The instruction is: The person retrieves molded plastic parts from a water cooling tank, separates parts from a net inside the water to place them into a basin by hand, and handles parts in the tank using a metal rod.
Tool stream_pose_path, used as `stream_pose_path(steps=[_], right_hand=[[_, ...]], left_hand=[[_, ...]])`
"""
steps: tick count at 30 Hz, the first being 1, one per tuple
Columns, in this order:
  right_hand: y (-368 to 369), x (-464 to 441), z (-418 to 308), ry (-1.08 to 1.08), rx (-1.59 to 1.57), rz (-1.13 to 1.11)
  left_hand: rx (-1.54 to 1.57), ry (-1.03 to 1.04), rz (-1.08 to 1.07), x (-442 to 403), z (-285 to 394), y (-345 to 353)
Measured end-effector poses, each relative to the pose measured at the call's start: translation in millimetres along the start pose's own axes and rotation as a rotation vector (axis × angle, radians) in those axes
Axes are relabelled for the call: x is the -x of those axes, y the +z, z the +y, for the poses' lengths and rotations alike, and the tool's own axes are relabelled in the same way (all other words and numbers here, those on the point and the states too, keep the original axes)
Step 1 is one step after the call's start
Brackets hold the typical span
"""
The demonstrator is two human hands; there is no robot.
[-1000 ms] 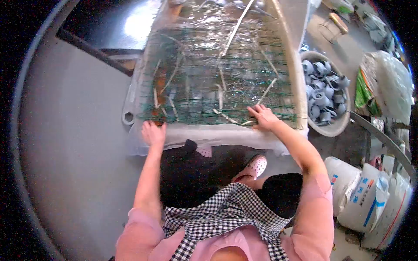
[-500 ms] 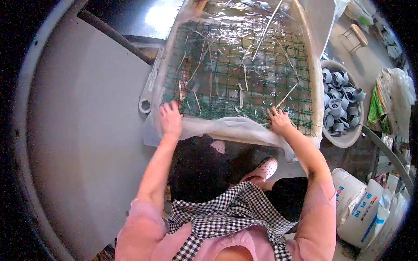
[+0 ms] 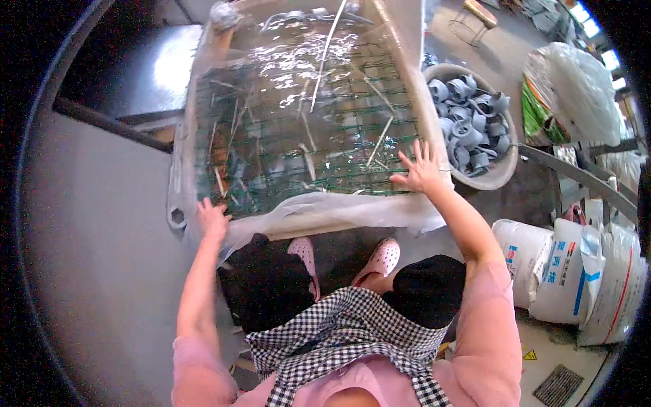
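A tub lined with clear plastic sheet (image 3: pixel 339 209) holds water, with a green mesh (image 3: pixel 271 159) lying in it. Pale strips (image 3: pixel 380 141) are scattered over the mesh. At the near left corner my left hand (image 3: pixel 213 218) rests on the mesh's edge and the sheet, its fingers apart. My right hand (image 3: pixel 423 169) lies spread at the near right side of the mesh, palm down, with its fingers stretched out. Neither hand is wrapped round anything. Whether the fingertips press the mesh down is hard to tell.
A round basin (image 3: pixel 503 169) of grey curved parts (image 3: pixel 468 129) stands right of the tub. White printed sacks (image 3: pixel 559 271) and a metal bar (image 3: pixel 583 178) are at the right. A stool (image 3: pixel 478 19) stands farther back; a dark shiny surface (image 3: pixel 135 74) lies at the left.
The view has shifted. My right hand has moved toward the tub's right side and its fingers have spread. My left hand has slid down to the near left corner. The mesh sits less clearly at the surface.
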State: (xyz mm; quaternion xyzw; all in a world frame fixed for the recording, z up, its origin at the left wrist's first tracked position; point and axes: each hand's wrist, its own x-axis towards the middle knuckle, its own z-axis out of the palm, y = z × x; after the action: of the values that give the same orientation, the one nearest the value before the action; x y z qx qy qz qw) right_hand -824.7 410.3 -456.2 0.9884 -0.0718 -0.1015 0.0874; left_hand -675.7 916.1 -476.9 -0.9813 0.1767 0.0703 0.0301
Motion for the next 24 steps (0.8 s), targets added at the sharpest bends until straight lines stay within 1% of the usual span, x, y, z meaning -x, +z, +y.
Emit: stream_pose_path(steps=[2,3,4,5,6,8,10,14,16,17,18,20,21,22,23,24], right_hand=[[6.8,8.6,1.3,0.090,-0.005,-0.182],[4.0,13.3,2.7,0.074,-0.021,-0.187],[6.9,18.2,4.3,0.073,-0.026,-0.189],[11.9,17.0,6.5,0.062,-0.004,-0.159],[16.7,13.5,5.3,0.043,0.013,-0.126],[18.9,11.9,0.8,0.048,-0.066,-0.096],[29.3,10.7,3.9,0.035,-0.149,-0.092],[35.8,5.7,2.7,0.019,-0.082,-0.113],[33.1,2.8,3.7,0.033,-0.144,-0.147],[28.2,0.1,3.3,0.046,-0.134,-0.214],[29.3,-1.6,2.6,0.065,-0.110,-0.238],[27.2,-4.8,1.1,0.098,-0.134,-0.315],[25.5,-4.2,2.5,0.103,-0.155,-0.331],[18.2,-3.7,4.4,0.110,-0.175,-0.348],[2.0,-9.2,4.1,0.149,-0.232,-0.443],[-20.4,-14.8,3.9,0.190,-0.295,-0.542]], left_hand=[[-0.056,0.020,0.076,6.4,2.3,-3.7],[-0.058,0.028,0.079,8.8,3.1,-9.3],[-0.004,-0.008,0.030,14.7,3.5,-17.1],[0.048,-0.048,-0.022,15.1,5.6,-23.6],[0.036,-0.059,-0.028,14.8,6.6,-28.6],[-0.005,0.024,0.025,19.8,8.4,-32.9],[0.028,-0.011,0.014,21.6,12.2,-29.9],[-0.040,0.054,-0.007,13.1,16.4,-35.3],[-0.133,0.026,-0.139,11.3,21.3,-39.8],[-0.134,0.075,-0.097,15.4,8.9,-24.8],[-0.129,0.099,-0.082,15.2,10.5,-20.9],[-0.266,0.060,-0.185,11.9,14.7,-29.3],[-0.257,0.085,-0.158,15.3,8.7,-17.8],[-0.268,0.080,-0.269,16.0,-3.8,-2.7],[-0.284,0.078,-0.376,2.4,-4.4,-10.4],[-0.195,-0.133,-0.631,-12.1,18.0,-42.6]])
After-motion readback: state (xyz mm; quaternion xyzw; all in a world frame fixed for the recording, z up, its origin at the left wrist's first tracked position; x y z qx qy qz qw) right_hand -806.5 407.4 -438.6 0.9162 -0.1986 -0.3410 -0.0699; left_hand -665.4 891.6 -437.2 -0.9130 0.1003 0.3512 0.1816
